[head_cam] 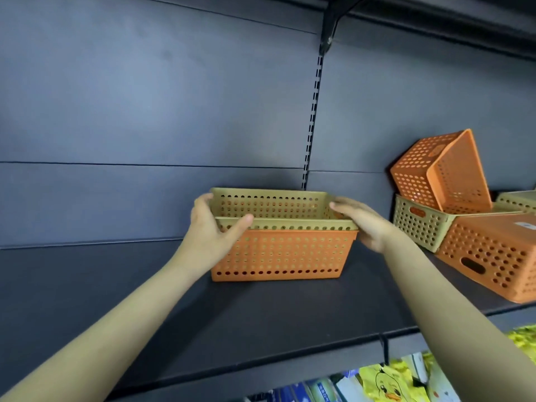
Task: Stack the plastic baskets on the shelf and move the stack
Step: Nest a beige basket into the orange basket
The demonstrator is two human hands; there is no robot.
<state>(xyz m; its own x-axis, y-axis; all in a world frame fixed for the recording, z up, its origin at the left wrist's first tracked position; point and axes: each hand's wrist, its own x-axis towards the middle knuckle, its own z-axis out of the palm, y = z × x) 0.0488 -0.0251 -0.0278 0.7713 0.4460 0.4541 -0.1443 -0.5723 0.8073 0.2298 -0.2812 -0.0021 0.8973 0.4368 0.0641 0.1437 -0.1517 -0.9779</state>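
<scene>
Dark grey shelving fills the view, with a flat shelf board [87, 285] running across and a plain back panel [145, 97] behind it. A slotted upright rail [314, 111] divides the panel near the middle.

From the lower left, a bare forearm reaches up to the left hand [210, 227], which is wrapped around the left end of a beige basket [275, 206]: fingers curl over the far side of the rim, and the thumb presses on the near rim. The beige basket is nested inside an orange basket [281, 253], rising partly above it. This stack stands upright on the shelf near the centre, openings facing up, its long axis running left to right, parallel to the shelf's front edge.

The right hand [362, 224] lies against the stack's right end, fingers extended along the beige rim; whether it actually clasps the rim cannot be told.

Further right, well apart from the stack, more baskets sit on the shelf: a second beige basket [417, 224], a tilted orange basket [441, 172] leaning in it, and an overturned orange basket [493, 256] in front.

Below the shelf, at lower right, are yellow packages [385, 381] with a cartoon duck.
</scene>
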